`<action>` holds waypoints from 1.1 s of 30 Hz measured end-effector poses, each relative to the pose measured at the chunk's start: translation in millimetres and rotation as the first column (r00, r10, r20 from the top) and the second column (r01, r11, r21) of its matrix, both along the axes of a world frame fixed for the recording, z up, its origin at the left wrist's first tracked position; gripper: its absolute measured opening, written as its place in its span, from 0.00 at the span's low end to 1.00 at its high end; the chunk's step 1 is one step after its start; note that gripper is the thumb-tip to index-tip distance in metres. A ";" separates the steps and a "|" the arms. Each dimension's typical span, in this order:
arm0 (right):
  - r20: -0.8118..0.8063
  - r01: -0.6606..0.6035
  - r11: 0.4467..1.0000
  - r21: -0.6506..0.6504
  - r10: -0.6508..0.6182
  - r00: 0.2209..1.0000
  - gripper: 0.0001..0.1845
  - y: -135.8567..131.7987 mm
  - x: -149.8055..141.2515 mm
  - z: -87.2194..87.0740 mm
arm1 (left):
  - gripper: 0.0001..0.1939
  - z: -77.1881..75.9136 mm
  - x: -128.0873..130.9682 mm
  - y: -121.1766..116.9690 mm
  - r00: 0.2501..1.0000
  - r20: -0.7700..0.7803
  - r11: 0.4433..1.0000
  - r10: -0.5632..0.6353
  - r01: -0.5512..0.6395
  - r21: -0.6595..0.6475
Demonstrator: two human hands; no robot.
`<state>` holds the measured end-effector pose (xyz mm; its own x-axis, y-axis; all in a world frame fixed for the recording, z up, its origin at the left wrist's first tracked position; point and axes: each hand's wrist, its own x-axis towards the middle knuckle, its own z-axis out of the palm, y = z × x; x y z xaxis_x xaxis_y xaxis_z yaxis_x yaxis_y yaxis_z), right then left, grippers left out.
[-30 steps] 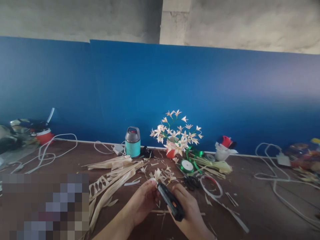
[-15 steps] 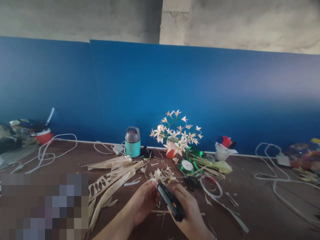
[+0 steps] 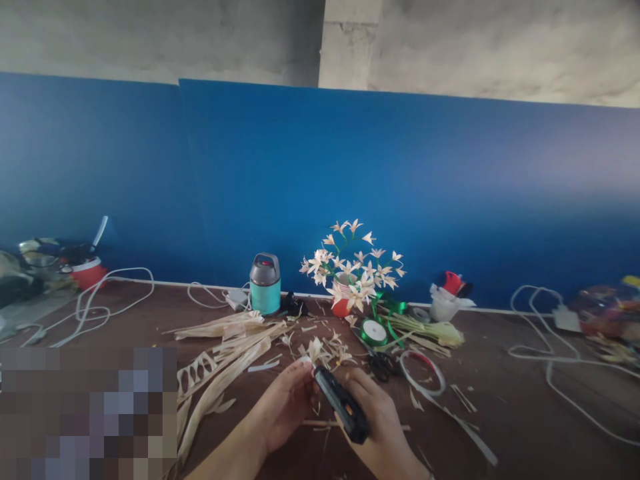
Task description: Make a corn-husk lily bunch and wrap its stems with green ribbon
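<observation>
My left hand (image 3: 291, 393) pinches a small cream husk flower (image 3: 315, 349) near its base, petals pointing up and away. My right hand (image 3: 374, 408) is wrapped round a black glue gun (image 3: 341, 402) with a small orange mark. The gun's front end meets the flower's base at my left fingertips; the exact contact is hidden. Loose husk petals (image 3: 340, 349) lie just beyond the hands. Behind them, a red-and-white paper cup (image 3: 341, 308) holds finished husk flowers (image 3: 367, 272) on green stems.
Long dry husks (image 3: 240, 360) spread out at left near a turquoise flask (image 3: 266, 297). To the right lie a green ribbon spool (image 3: 374, 332), black scissors (image 3: 384, 367) and a ring of white ribbon (image 3: 423, 373). White cables (image 3: 550, 360) trail at both sides, before a blue partition (image 3: 280, 173).
</observation>
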<state>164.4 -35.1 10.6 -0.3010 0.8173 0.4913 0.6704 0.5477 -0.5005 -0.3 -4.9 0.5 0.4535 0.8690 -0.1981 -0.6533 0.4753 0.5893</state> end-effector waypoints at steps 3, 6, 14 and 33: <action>0.013 0.006 1.000 0.005 -0.006 1.000 0.09 0.6 0.3 -2.0 | 0.08 -1.2 -0.3 0.8 1.000 -0.002 1.000 -0.008 0.008 0.002; 0.026 0.007 1.000 -0.003 -0.007 1.000 0.09 0.2 0.5 -3.2 | 0.08 -2.2 -0.6 1.1 1.000 0.005 1.000 -0.010 0.010 0.006; 0.044 0.012 1.000 -0.017 -0.011 0.999 0.10 0.2 0.8 -2.9 | 0.08 -2.6 -1.0 0.6 1.000 0.008 1.000 -0.003 0.003 -0.017; -0.241 0.044 0.939 -0.340 -0.132 0.961 0.12 -6.5 18.0 21.3 | 0.08 9.1 -19.5 8.2 0.843 -0.513 0.904 -0.163 0.336 0.265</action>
